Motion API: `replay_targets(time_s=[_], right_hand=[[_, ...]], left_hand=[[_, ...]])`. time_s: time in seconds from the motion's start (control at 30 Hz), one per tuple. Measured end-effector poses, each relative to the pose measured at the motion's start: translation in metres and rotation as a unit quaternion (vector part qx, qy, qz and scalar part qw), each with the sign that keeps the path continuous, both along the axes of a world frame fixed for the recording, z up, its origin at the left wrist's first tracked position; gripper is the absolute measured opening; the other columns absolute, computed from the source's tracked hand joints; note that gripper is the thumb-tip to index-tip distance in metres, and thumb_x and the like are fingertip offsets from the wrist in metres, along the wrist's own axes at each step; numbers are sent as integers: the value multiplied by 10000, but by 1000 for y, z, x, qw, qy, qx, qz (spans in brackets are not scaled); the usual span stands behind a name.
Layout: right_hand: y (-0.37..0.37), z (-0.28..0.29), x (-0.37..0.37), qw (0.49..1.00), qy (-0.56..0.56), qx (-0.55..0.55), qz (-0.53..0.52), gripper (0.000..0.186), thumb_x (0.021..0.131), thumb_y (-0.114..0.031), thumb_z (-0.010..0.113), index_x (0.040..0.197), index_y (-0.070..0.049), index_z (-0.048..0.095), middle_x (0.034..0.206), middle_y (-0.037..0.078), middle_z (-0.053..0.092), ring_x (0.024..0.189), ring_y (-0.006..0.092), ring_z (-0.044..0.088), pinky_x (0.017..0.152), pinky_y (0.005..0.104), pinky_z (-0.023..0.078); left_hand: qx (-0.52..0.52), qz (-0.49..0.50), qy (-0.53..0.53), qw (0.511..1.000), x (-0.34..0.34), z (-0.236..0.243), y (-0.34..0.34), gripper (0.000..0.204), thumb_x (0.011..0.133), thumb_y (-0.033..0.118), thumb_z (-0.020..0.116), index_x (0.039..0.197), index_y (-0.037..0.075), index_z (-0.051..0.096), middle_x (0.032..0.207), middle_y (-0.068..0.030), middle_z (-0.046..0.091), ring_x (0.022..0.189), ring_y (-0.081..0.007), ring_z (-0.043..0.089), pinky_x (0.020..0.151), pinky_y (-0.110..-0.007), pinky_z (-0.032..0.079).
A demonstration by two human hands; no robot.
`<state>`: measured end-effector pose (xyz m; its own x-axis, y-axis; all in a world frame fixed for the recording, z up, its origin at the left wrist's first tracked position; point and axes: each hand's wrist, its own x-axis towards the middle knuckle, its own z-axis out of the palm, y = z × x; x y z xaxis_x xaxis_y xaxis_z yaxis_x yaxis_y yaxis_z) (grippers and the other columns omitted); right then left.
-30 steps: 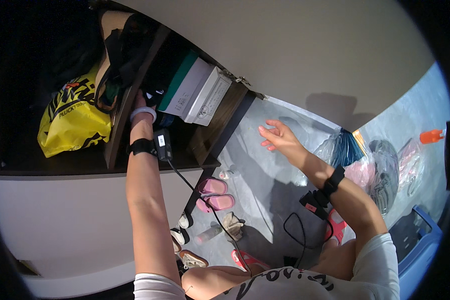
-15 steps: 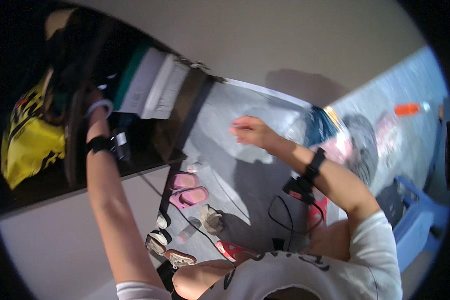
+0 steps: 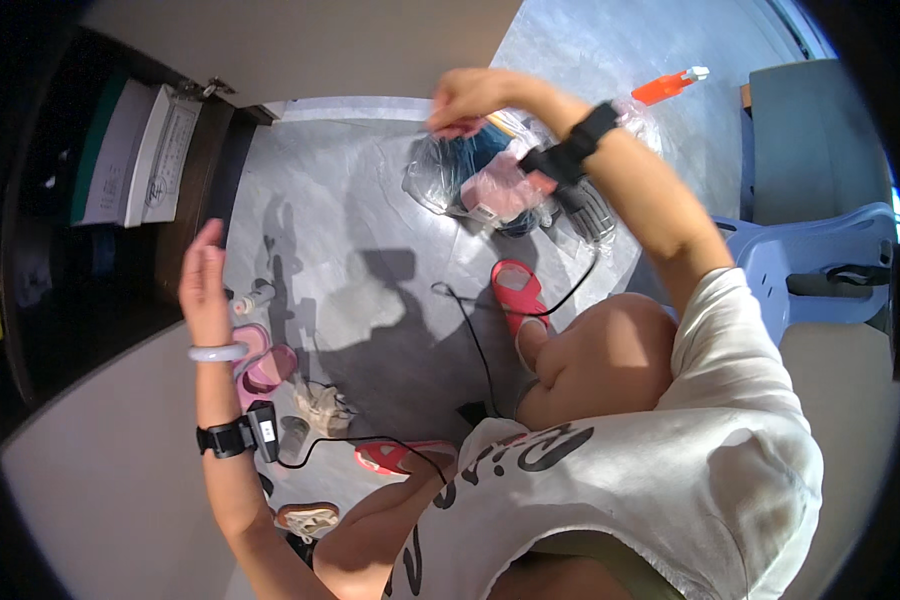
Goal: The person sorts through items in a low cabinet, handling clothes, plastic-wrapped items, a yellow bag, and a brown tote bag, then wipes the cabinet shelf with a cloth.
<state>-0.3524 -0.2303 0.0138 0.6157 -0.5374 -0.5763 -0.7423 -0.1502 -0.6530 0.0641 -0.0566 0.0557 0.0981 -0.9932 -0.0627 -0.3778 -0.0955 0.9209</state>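
Note:
My left hand (image 3: pixel 202 285) is raised with flat, open fingers and holds nothing. It hovers in front of the dark cabinet (image 3: pixel 185 210), above a pair of pink slippers (image 3: pixel 255 360) on the grey floor. My right hand (image 3: pixel 468 100) is stretched forward with curled fingers just over a heap of clear plastic bags (image 3: pixel 490 180) that hold dark blue and pink things. Whether it grips a bag is unclear. Both wrists wear black bands, each with a cable.
Books and papers (image 3: pixel 140 150) stand on the cabinet shelf at left. On the floor lie a small bottle (image 3: pixel 255 295), beige shoes (image 3: pixel 320 405) and an orange spray bottle (image 3: pixel 670 85). A blue plastic chair (image 3: pixel 810 260) is at right. Red sandals (image 3: pixel 518 290) are on my feet.
My left hand has come away from the cabinet shelf and dropped toward the floor. My right hand has swung over to the plastic bags. The view has turned toward the floor.

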Motion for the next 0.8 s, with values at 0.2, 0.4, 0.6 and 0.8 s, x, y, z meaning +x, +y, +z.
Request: replay_targets(time_s=[0.2,0.4,0.6,0.8], right_hand=[[69,0,-166,927,114,-266,-239,599,812,-540,753,1039,7,661,894,124,674,861,222,654,737,359,525],[157,-113,-224,873,59,-287,-389,1484,525,-687,861,1534,51,61,1490,394,255,1390,485,302,1149,493,285],[184,-183,-200,865,26,-334,-373,856,665,-128,800,1427,-12,426,1368,247,524,1284,396,492,1108,430,379],[177,8,-178,847,30,-344,-405,788,691,-17,668,1446,-28,441,1308,253,581,1229,372,553,1051,401,413]], left_hand=[[130,-9,84,988,-23,-56,8,390,1037,334,509,1284,50,609,1317,-69,613,1219,-180,569,1004,-330,439],[133,18,124,983,-37,-46,-7,394,1018,350,544,1275,59,608,1231,-57,655,1123,-148,611,953,-307,469],[134,39,131,982,-19,-73,7,364,988,352,602,1229,82,639,1153,-36,683,1037,-134,644,878,-288,499],[95,20,133,986,18,-47,-13,355,986,283,610,1267,65,612,1178,-53,676,1091,-143,620,902,-293,481]])
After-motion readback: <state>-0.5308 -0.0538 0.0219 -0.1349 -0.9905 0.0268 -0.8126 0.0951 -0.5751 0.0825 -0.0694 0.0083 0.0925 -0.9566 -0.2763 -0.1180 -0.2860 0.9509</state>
